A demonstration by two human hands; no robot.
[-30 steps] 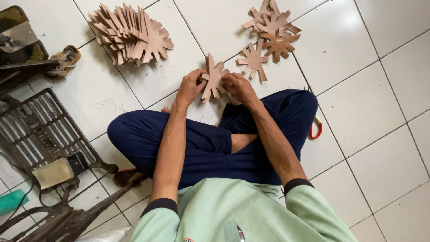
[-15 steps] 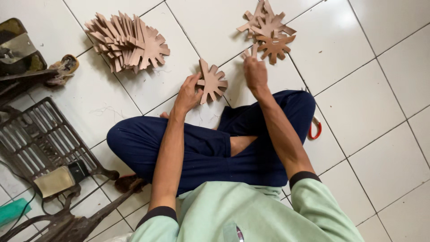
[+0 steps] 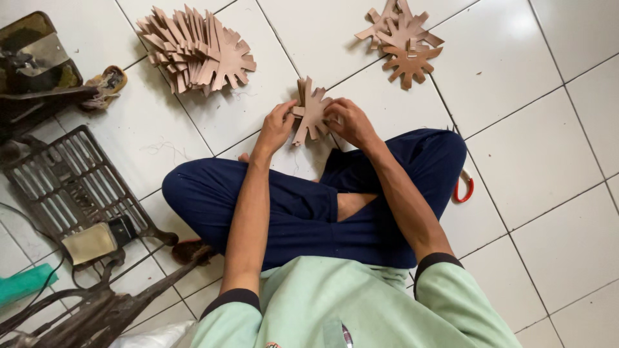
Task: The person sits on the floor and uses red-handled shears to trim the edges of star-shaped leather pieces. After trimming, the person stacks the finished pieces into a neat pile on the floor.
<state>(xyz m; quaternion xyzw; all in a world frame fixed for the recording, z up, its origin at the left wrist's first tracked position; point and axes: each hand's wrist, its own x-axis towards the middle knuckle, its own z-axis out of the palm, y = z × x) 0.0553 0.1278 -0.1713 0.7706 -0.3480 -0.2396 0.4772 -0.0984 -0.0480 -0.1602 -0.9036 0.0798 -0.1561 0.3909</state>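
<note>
tan star-shaped cutouts on white tile
i see left hand (image 3: pixel 276 127) and right hand (image 3: pixel 348 120) both closed on one brown cutout (image 3: pixel 309 113), big stack (image 3: pixel 193 48) far left

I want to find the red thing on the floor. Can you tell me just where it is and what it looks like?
Start at the person's crossed legs in dark blue trousers on the white tiled floor. Beside the knee on the person's right side, a small red curved handle peeks out from under the trousers. It is the only red thing there; the cutouts farther off are brown and spiky.
</note>
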